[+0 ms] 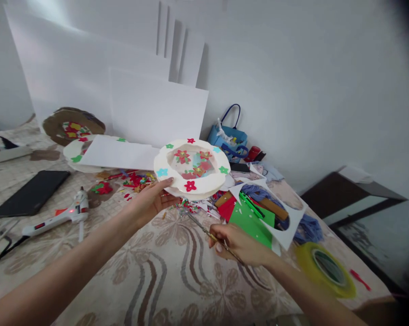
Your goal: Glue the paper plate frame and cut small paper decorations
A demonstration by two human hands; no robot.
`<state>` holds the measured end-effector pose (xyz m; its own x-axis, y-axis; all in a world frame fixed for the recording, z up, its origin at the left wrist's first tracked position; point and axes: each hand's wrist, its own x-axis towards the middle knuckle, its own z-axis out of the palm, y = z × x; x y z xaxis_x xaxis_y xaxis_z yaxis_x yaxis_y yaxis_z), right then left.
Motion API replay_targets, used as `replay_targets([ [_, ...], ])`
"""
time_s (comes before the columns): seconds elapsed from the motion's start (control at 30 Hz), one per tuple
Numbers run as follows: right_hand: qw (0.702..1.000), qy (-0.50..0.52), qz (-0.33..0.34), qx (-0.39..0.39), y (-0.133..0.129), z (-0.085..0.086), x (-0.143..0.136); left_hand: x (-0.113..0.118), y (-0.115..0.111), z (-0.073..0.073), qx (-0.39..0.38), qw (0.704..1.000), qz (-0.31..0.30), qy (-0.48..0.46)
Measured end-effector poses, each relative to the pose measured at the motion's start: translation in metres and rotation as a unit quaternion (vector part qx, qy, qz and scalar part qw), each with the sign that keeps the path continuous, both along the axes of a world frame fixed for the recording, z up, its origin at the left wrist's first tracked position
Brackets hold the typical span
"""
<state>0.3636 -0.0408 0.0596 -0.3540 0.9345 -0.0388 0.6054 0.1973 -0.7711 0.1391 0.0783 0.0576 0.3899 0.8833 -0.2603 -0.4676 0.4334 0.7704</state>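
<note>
My left hand grips the lower left edge of a white scalloped craft frame, thumb on its face. Small red, green and light blue flowers dot its rim, and more flowers show inside its see-through centre. The frame is raised above the bed and tilted toward me. Below and to the right, my right hand is closed around a slim paintbrush with a grey front part and a gold-brown handle. Its tip points up and left, apart from the frame. Under the frame lie colourful paper scraps.
A glue gun and a black tablet lie left. Green paper, a white cut-out sheet and yellow tape roll lie right. Behind stand a brown decorated piece, white boards and a blue bag.
</note>
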Motion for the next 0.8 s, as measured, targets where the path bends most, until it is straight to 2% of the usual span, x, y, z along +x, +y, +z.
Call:
replay_targets([
  [0.1,0.999,-0.022,0.031,-0.026,0.003,0.000,-0.001,0.000,-0.001,0.000,0.003,1.000,-0.004,-0.006],
  [0.37,0.999,-0.041,-0.019,-0.029,0.010,0.003,-0.002,0.002,0.000,-0.004,0.012,1.000,-0.005,-0.010],
  [0.8,0.996,-0.087,-0.018,-0.016,0.015,0.012,-0.001,0.004,-0.001,-0.004,0.007,1.000,-0.007,0.005],
])
